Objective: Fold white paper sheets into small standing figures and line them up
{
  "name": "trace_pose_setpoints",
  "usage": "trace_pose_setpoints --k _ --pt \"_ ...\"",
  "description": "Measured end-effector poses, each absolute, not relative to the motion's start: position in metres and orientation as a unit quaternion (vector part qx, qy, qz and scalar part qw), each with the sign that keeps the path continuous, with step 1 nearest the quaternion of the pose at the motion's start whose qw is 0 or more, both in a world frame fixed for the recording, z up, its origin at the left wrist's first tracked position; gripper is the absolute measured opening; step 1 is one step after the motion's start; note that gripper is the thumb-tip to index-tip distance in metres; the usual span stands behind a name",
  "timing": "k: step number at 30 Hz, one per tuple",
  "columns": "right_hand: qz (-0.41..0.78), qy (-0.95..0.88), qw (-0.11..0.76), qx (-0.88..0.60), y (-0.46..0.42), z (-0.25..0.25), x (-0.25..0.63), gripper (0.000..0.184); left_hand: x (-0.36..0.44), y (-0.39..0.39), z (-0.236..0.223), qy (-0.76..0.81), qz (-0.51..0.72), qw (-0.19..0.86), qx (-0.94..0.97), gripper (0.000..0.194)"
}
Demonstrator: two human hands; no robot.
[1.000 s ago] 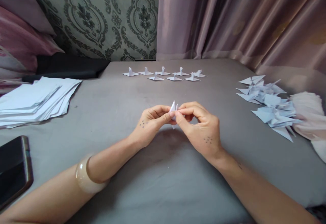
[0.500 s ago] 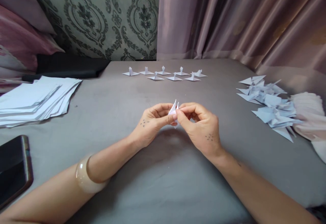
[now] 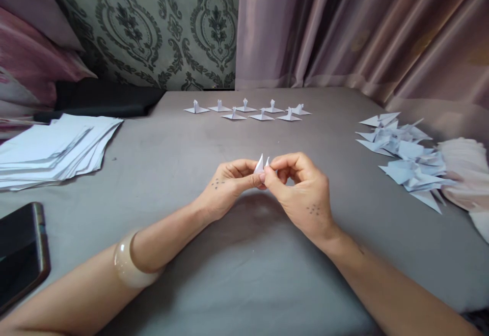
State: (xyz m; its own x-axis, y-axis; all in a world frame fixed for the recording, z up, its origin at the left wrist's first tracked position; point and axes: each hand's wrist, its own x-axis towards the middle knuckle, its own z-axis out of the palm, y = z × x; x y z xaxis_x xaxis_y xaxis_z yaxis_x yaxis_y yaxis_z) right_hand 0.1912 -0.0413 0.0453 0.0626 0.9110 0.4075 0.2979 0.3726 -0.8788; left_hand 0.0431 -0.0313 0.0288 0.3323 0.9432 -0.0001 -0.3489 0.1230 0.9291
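A small folded white paper crane (image 3: 259,165) is held between both hands over the middle of the grey surface. My left hand (image 3: 231,186) pinches its left side between thumb and fingers. The thumb and forefinger of my right hand (image 3: 301,186) close on a thin upright point at its right. Two tips stick up above the fingers; the lower part is hidden behind them. Farther back stand several finished-looking folded paper cranes (image 3: 261,116) in two rows, their wings spread flat.
A loose heap of folded white paper pieces (image 3: 410,165) lies at the right beside a pale cloth (image 3: 462,168). Stacked paper sheets (image 3: 57,147) lie at the left, with a dark phone (image 3: 23,254) nearer me. Behind them is a folded black cloth (image 3: 110,96); a curtain (image 3: 305,30) hangs behind.
The held paper has tilted and dropped slightly, so less of it shows below my fingers. Both hands keep their pinch and have barely shifted.
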Motion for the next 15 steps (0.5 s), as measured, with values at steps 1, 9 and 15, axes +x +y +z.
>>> trace_pose_setpoints --k 1,9,15 --pt "0.293 -0.618 0.543 -0.487 -0.0406 0.0459 0.1915 0.015 0.0428 -0.0312 0.0285 0.328 0.477 0.674 0.46 0.017" --pt "0.398 -0.614 0.493 -0.471 -0.0344 0.0526 0.1986 0.009 0.0399 -0.0301 0.0261 0.371 0.476 0.65 0.462 0.015" --pt "0.351 -0.624 0.498 -0.489 -0.0335 0.0506 0.1998 0.008 0.0428 -0.0308 0.0277 0.356 0.499 0.634 0.473 0.018"
